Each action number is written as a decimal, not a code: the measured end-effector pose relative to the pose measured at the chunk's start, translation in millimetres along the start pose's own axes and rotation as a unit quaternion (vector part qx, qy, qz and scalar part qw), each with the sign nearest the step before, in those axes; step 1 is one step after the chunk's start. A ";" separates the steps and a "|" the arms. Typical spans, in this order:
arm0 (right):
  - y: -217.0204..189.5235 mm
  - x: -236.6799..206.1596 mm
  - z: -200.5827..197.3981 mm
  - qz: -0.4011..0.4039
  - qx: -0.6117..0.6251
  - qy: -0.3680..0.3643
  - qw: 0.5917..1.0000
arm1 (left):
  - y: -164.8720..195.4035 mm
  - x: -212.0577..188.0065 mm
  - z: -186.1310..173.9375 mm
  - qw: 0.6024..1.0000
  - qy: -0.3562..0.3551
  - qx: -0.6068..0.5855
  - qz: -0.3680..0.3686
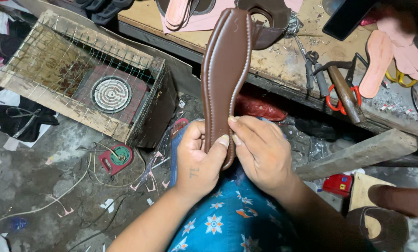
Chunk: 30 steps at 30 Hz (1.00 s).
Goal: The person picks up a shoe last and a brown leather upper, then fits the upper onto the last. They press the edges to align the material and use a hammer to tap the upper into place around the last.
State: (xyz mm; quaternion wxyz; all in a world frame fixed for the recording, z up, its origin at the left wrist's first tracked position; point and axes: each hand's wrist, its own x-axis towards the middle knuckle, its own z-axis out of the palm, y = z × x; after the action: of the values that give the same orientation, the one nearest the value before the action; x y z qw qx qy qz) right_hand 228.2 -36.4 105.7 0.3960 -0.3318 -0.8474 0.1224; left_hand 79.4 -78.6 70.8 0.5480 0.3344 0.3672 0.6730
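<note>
I have both hands pinched on the lower end of the brown stitched sole (226, 79), left hand (200, 161) and right hand (261, 154) with thumbs pressed on its face, holding it upright over my lap just off the workbench (283, 60) front edge. It looks light, flexible and smooth, best gripped by its stitched rims. There is open room to the left toward the wire-topped wooden box (85, 79); hammer (346, 95) and pliers (314, 70) crowd the bench edge at right.

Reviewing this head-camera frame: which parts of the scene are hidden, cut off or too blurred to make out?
- Brown sandal sole: heel end hidden behind the left hand and right hand.
- Underside of the sole: faces away from the camera.
- Pink insoles: cut by the right edge, part blurred.
- Dark object: cut by the top edge, kind unclear.
- Dark blurred shape: bottom right, unidentifiable.
</note>
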 end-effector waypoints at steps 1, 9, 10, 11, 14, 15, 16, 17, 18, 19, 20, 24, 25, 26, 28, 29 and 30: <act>-0.5 -0.7 0.1 0.003 0.008 -0.003 1.000 | 0.5 1.0 -1.2 1.000 0.006 0.001 0.003; 1.6 -1.6 0.7 0.002 0.007 0.004 1.000 | -2.9 1.1 -4.4 1.000 0.003 0.016 -0.004; 1.2 -2.0 0.0 0.003 0.010 0.000 1.000 | -3.2 1.2 -5.5 1.000 0.005 0.021 -0.001; 1.0 -2.5 -0.1 0.003 0.015 -0.004 1.000 | -3.5 1.7 -6.8 1.000 0.009 0.026 0.004; 1.7 -5.3 -0.4 0.002 0.028 0.003 1.000 | -4.3 1.4 -9.0 1.000 -0.005 0.013 -0.007; 3.6 -5.9 -0.2 0.012 0.033 0.006 0.999 | -5.1 1.8 -8.7 1.000 -0.005 0.012 -0.011; 6.8 -6.1 0.4 0.024 0.038 0.010 0.999 | -5.7 2.2 -8.1 1.000 -0.004 0.012 -0.016; 9.5 -7.2 0.8 0.036 0.042 0.015 0.998 | -5.9 2.7 -7.7 1.000 -0.005 0.012 -0.020; 12.1 -8.8 1.3 0.088 0.110 0.036 0.989 | -5.8 3.3 -7.3 1.000 -0.008 0.010 -0.025; 15.4 -10.4 1.9 0.137 0.177 0.056 0.973 | -5.0 3.8 -7.2 1.000 -0.011 0.008 -0.027; 18.5 -12.1 2.8 0.185 0.244 0.074 0.949 | -4.1 4.2 -7.0 0.999 -0.013 0.006 -0.031; 30.1 -21.2 9.7 0.287 0.413 0.002 0.864 | 0.2 4.5 -6.8 0.995 -0.042 -0.040 -0.078; 32.3 -24.1 12.3 0.309 0.460 -0.011 0.832 | 0.1 4.4 -5.4 0.996 -0.045 -0.043 -0.067; 34.8 -26.6 15.1 0.329 0.505 -0.024 0.797 | -0.4 4.4 -4.0 0.996 -0.049 -0.045 -0.054; 39.1 -31.1 20.1 0.348 0.515 -0.016 0.783 | -0.8 2.0 -1.7 0.996 -0.043 -0.026 -0.067; 40.7 -33.0 22.1 0.358 0.519 -0.011 0.776 | -1.3 0.3 -0.4 0.996 -0.040 -0.017 -0.074; 42.1 -34.2 23.6 0.365 0.523 -0.002 0.770 | -1.8 -1.3 1.0 0.996 -0.044 -0.008 -0.073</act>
State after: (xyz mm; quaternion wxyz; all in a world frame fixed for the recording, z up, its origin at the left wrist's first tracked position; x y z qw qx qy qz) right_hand 246.0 -26.1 50.2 0.4320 -0.3576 -0.4684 0.6827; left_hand 81.3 -79.6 69.7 0.6140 0.3315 0.3604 0.6190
